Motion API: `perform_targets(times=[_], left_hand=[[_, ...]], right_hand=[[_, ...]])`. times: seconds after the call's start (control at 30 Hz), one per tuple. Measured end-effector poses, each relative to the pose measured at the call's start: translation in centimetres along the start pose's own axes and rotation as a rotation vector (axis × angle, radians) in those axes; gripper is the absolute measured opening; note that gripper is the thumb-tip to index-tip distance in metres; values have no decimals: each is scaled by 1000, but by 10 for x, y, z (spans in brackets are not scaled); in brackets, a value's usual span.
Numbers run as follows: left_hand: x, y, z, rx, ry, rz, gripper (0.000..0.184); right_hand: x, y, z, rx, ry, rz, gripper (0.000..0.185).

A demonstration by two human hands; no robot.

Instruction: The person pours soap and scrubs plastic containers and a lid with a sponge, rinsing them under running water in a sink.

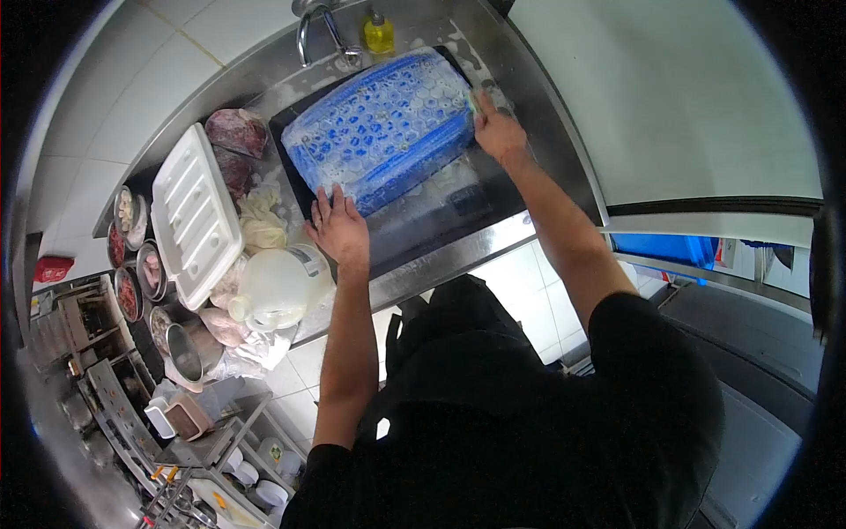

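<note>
Crate: a blue plastic crate (pixel 383 123) with a honeycomb-patterned face up, coated in white suds, lying on the dark wet base of a stainless steel sink (pixel 564 132).
Long axis: slanted, from near left to far right; one short end points toward each hand.
Left hand (pixel 339 231): open, fingers spread, fingertips against the crate's near left corner.
Right hand (pixel 499 132): at the crate's right end, fingers extended around something pale green, too small to name; how firm the grip is, I cannot tell.
Far edge: near the curved chrome tap (pixel 304 40) and a clear bottle of yellow liquid (pixel 379 33).
Left side: dark red meat pieces (pixel 236 132), a ribbed white plastic tray (pixel 196 216) and a cloudy white jug (pixel 284 284).
Room: widest on the near side, toward the steel front rim (pixel 441 264).
</note>
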State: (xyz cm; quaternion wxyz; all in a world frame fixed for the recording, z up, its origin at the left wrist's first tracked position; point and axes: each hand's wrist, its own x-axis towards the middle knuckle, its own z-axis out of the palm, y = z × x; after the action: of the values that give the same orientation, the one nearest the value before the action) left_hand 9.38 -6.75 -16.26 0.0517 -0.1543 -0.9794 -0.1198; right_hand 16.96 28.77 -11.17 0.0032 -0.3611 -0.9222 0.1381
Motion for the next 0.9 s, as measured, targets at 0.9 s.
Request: perform_targets(times=[0.9], left_hand=[[-5, -2, -4, 96, -136, 138, 58]], right_hand=[[-138, -74, 128, 405, 89, -466, 69]])
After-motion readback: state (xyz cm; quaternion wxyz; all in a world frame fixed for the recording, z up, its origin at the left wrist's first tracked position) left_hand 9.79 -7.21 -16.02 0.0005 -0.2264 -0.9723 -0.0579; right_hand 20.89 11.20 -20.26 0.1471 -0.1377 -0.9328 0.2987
